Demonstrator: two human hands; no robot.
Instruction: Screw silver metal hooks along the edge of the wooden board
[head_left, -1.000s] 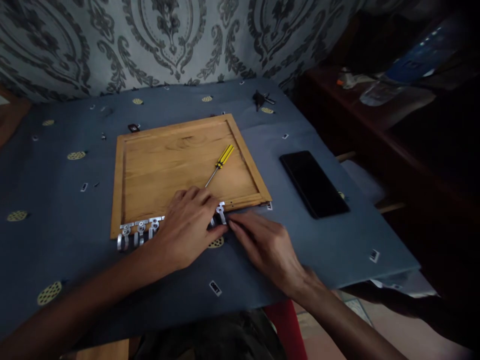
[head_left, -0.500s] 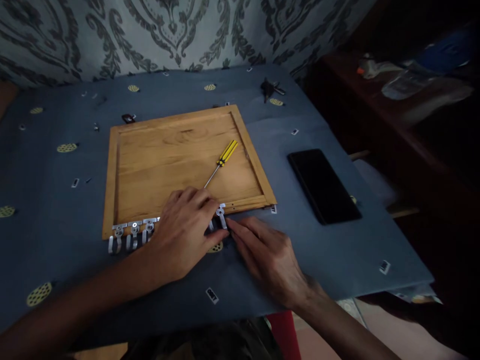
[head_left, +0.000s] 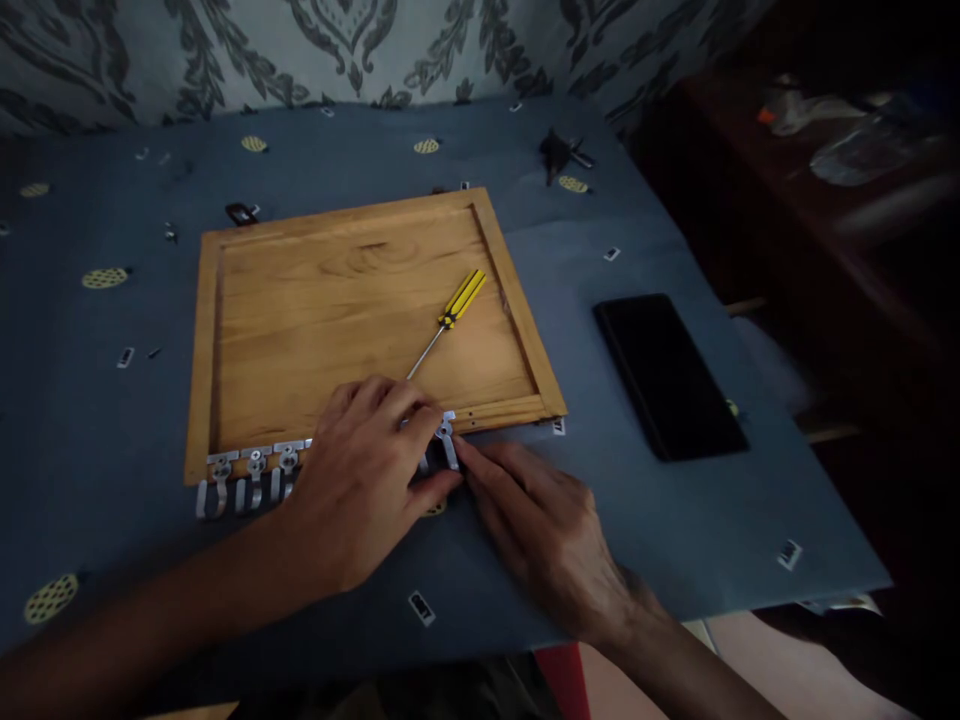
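Note:
A framed wooden board [head_left: 360, 310] lies on the table, with a row of silver metal hooks [head_left: 256, 470] along its near edge. My left hand [head_left: 364, 480] rests over that edge and covers the middle of the row. Its thumb and fingers close around the metal hook [head_left: 448, 445] at the row's right end. From the right, my right hand [head_left: 544, 520] pinches at the same hook with its fingertips. On the board lies a screwdriver [head_left: 461, 300] with a yellow and black handle; its tip is hidden behind my left hand.
A black phone [head_left: 670, 375] lies right of the board on the blue patterned tablecloth [head_left: 675, 540]. Small dark objects [head_left: 559, 155] sit at the back right. A tiny screw-like piece [head_left: 171, 232] lies at the left. Dark furniture [head_left: 847, 250] stands beyond the table's right edge.
The view has shifted slightly, so the board sits a little further left and the phone further right. Both hands keep nearly the same hold at the right-end hook.

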